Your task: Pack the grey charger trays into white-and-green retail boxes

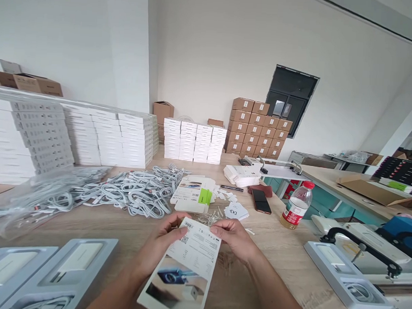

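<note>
A flat printed white box sleeve with a phone picture hangs over the near edge of the wooden table, gripped at its top by both hands. My left hand pinches its upper left corner, thumb on the printed face. At the upper right corner, my right hand holds it between thumb and fingers. Just beyond lie more flat printed sleeves with green parts, small white paper cards and thin white sticks.
Coiled white cables heap at the left. Grey trays with chargers sit front left, another tray at right. A phone and a bottle stand right. Stacked white boxes line the back.
</note>
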`<state>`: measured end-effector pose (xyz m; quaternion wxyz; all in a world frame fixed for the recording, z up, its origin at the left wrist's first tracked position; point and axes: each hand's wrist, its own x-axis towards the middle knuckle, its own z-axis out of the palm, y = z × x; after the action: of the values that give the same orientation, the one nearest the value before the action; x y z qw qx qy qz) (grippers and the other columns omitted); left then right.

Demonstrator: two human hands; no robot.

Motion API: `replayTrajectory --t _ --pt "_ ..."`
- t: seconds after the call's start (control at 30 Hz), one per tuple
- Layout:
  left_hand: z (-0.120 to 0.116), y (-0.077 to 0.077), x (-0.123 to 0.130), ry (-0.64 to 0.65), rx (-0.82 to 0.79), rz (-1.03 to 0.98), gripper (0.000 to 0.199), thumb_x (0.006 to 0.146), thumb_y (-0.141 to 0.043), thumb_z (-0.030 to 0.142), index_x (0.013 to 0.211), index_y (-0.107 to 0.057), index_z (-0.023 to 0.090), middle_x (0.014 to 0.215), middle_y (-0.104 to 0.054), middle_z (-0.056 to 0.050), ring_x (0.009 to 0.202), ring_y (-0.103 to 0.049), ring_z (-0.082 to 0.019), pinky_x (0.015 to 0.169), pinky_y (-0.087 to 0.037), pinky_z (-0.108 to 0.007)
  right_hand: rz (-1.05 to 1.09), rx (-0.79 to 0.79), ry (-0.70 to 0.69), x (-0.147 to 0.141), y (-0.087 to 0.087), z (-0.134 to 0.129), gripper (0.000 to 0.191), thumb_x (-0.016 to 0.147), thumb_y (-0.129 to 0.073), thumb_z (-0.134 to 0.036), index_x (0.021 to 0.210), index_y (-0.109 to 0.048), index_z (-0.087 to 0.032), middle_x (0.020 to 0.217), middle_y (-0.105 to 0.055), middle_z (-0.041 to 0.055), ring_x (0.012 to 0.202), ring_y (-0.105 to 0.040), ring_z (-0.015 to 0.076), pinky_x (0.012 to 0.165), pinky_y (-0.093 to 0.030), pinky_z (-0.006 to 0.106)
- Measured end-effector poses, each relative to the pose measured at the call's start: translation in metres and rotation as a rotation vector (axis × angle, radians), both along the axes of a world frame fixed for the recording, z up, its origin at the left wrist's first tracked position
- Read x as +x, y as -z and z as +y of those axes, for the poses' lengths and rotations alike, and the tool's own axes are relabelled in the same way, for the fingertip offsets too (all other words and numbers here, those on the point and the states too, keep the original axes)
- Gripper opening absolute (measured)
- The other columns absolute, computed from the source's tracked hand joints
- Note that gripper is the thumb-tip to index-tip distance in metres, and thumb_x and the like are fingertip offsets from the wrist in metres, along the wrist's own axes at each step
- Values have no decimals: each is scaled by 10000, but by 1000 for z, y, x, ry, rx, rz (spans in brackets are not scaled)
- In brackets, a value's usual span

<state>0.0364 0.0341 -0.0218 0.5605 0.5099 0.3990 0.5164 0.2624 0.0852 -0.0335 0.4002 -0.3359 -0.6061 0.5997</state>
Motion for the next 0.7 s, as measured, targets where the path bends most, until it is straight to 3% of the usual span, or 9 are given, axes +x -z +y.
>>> replayTrajectory --t 0.07,0.17,0.27,0.5,0.7 --pt "0 0 1 -18 -11 -43 306 795 -719 359 1065 -620 254 883 -633 3 725 -577 -167 619 -430 -248 35 32 4 -1 0 -1 398 731 -746 -563 773 -766 -167 689 -694 9 659 -578 143 672 -449 286" --pt "0 -1 3 -74 -1 -107 316 766 -747 371 1036 -633 252 881 -643 9 723 -580 -167 602 -435 -240 84 44 -31 -2 -2 -4 422 803 -671 -573 955 -771 -192 807 -734 36 756 -629 180 726 -491 323" --pt "0 -4 4 -109 5 -148 321 736 -774 373 1003 -648 248 866 -653 12 709 -588 -165 584 -440 -233 110 15 -55 -3 -3 -7 426 790 -705 -536 1072 -746 -218 904 -754 51 822 -658 196 738 -518 334" --pt "-7 -14 4 -26 2 -234 273 759 -762 314 1004 -663 243 864 -673 6 689 -611 -150 569 -458 -219 304 -158 -118 -5 -5 -10 402 742 -756 -508 993 -769 -194 833 -764 73 724 -681 183 635 -540 295" --pt "-8 -15 6 -45 -5 -255 277 757 -766 308 998 -654 232 879 -669 -2 704 -620 -155 581 -468 -221 295 -160 -104 -6 -8 -12 408 732 -748 -550 956 -773 -211 837 -765 70 735 -689 183 639 -546 286"
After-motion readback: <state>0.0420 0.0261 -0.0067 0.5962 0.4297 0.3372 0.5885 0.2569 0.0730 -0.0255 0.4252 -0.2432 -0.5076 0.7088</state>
